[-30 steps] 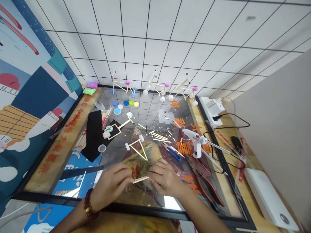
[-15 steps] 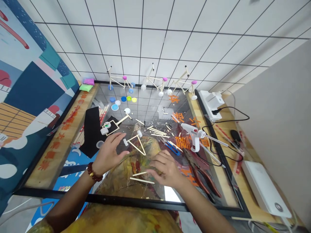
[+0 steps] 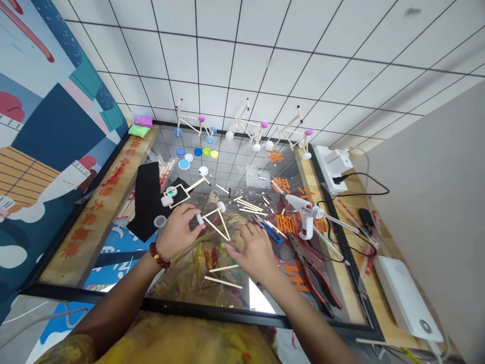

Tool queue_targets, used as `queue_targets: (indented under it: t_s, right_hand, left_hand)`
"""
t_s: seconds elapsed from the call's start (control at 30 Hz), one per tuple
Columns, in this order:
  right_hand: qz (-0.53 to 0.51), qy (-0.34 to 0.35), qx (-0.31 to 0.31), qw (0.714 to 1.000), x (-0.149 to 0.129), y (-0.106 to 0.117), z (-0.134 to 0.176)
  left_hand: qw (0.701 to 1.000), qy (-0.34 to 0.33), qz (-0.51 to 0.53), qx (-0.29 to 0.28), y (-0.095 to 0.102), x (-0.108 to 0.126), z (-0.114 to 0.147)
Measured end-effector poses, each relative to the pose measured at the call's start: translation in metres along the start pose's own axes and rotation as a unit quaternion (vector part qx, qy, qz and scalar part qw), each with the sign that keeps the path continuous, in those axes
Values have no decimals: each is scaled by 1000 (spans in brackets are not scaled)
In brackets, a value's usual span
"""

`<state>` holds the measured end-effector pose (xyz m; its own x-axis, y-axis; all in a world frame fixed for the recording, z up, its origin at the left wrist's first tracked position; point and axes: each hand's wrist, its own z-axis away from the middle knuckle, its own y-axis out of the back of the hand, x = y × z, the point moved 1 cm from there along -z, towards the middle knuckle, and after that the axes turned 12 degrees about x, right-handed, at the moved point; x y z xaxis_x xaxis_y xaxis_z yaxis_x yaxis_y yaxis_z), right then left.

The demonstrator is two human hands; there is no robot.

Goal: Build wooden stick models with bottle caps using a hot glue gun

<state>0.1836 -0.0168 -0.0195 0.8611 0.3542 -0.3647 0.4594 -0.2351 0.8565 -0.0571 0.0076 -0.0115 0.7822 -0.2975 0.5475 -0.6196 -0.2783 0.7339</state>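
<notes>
White cap (image 3: 199, 219) on wooden-stick triangle (image 3: 216, 229) between thumb and forefinger of my left hand (image 3: 177, 234), can't tell if gripped; my right hand (image 3: 253, 250), fingers unclosed, near triangle's tip.

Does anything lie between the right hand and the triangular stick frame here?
Nothing visible does: the open right hand has its thumb and fingers facing the triangular stick frame. The blue-handled scissors lie on the hand's other side, out of the way.
</notes>
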Motion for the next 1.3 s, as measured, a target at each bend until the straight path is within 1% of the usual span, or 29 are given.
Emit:
queue_targets:
  t_s: [0.17, 0.27, 0.33, 0.4, 0.5, 0.57, 0.67, 0.7, 0.77, 0.83, 0.9, 1.0, 1.1, 1.17, 1.23, 1.3]
  right_hand:
    - [16, -13, -37, 999, -14, -6, -15]
    - [0, -19, -31, 999, -18, -1, -24]
    - [-29, -30, -2, 999, -15, 9, -26]
    - [-62, -43, 43, 996, -8, 23, -26]
    - [-96, -42, 119, 987, 2, 41, -17]
    - [-99, -24, 162, 982, 5, 46, -9]
    - [-81, 24, 195, 977, 0, 41, 3]
    - [-76, 42, 196, 977, -3, 37, 6]
    - [-75, 74, 184, 977, -8, 29, 10]
    - [-74, 95, 173, 978, -9, 22, 11]
    - [-74, 104, 169, 977, -8, 19, 12]
    - [-77, 103, 167, 978, -3, 19, 12]
    - [-75, 100, 165, 978, 1, 20, 12]
    - [-78, 101, 164, 978, 1, 20, 12]
    - [-83, 104, 162, 978, 1, 20, 12]
    - [-88, 105, 159, 978, 1, 20, 12]
  left_hand:
    - [999, 18, 22, 21, -1, 2, -1]
    - [998, 39, 43, 30, 2, 3, 0]
    - [996, 54, 58, 46, 5, 4, -1]
    - [992, 70, 73, 71, 9, 6, -5]
    - [987, 86, 92, 105, 7, 12, -21]
    - [984, 88, 98, 118, -2, 17, -40]
    - [985, 82, 70, 134, -27, 25, -76]
    - [989, 77, 45, 120, -37, 27, -88]
    - [991, 71, 27, 115, -56, 31, -110]
    - [992, 70, 11, 109, -71, 33, -126]
    - [992, 72, -10, 99, -82, 33, -136]
    - [994, 72, -39, 79, -90, 30, -144]
    - [993, 65, -88, 39, -92, 29, -145]
    - [991, 50, -120, 16, -88, 30, -142]
    - [992, 25, -127, 15, -77, 32, -136]
    - [993, 1, -116, 31, -58, 32, -128]
